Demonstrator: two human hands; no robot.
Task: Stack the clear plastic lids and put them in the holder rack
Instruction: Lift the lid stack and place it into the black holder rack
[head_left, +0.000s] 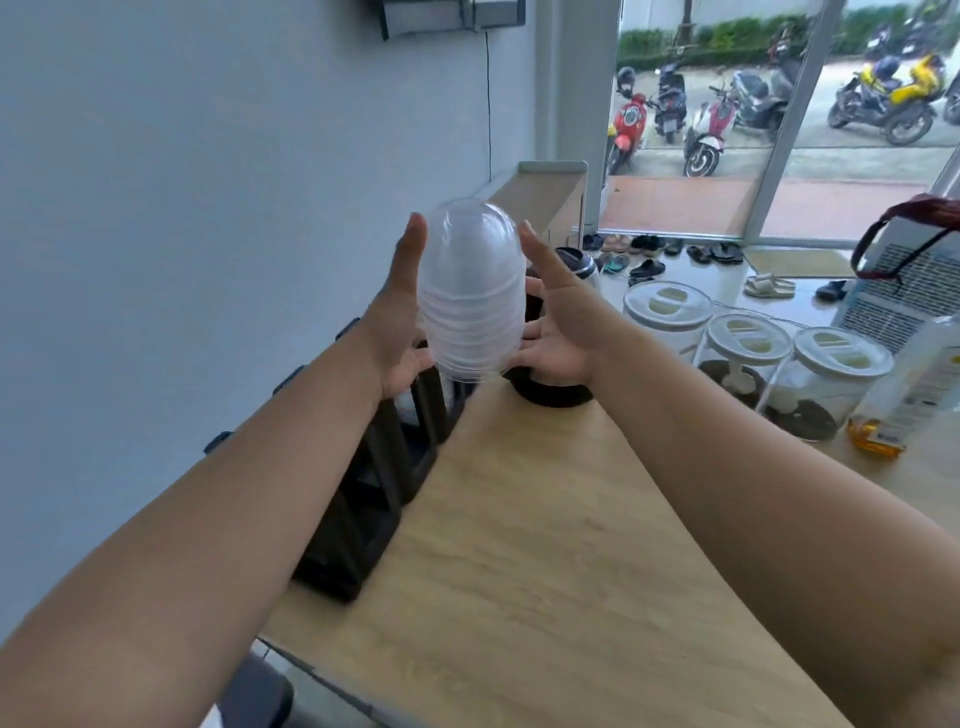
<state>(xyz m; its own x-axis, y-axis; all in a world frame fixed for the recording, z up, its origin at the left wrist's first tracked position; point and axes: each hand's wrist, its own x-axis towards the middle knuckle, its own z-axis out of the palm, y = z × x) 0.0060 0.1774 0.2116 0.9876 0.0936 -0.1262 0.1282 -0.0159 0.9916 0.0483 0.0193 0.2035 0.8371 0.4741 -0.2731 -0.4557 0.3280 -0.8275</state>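
Observation:
A stack of clear domed plastic lids is held upright in the air between both palms, dome end up. My left hand presses its left side with fingers straight. My right hand presses its right side, fingers spread. The black holder rack stands along the left edge of the wooden counter, directly below and in front of the stack. My left forearm covers part of the rack. The stack's bottom rim hovers just above the rack's far end.
A black round appliance base sits behind my right hand. Three clear jars with white lids stand at the right, beside a bottle and a bag. A grey wall runs along the left.

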